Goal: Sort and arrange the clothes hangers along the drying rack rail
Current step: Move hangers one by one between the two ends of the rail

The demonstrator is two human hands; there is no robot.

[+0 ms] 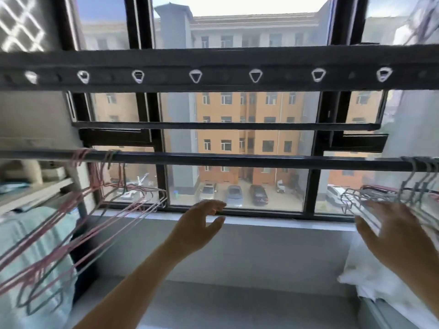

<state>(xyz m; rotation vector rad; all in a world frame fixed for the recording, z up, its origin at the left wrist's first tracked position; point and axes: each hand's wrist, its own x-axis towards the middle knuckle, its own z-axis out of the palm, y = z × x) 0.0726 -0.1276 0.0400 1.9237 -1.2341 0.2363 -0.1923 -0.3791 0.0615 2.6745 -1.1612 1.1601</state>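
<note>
At far left, a bunch of pink hangers, with a few grey ones mixed in, hooks over the rail and fans down and leftward toward you, in front of a pale green cloth. Your left hand is raised mid-scene below the rail, fingers spread and loosely curved, holding nothing; the pink bunch lies well apart to its left. The middle stretch of rail above it is bare. Your right hand is open with fingers splayed, just beside and partly in front of the grey hangers hooked at the rail's right end; you cannot tell whether it touches them, but it grips none. A white cloth lies below that hand. No containers or readable writing show.
</note>
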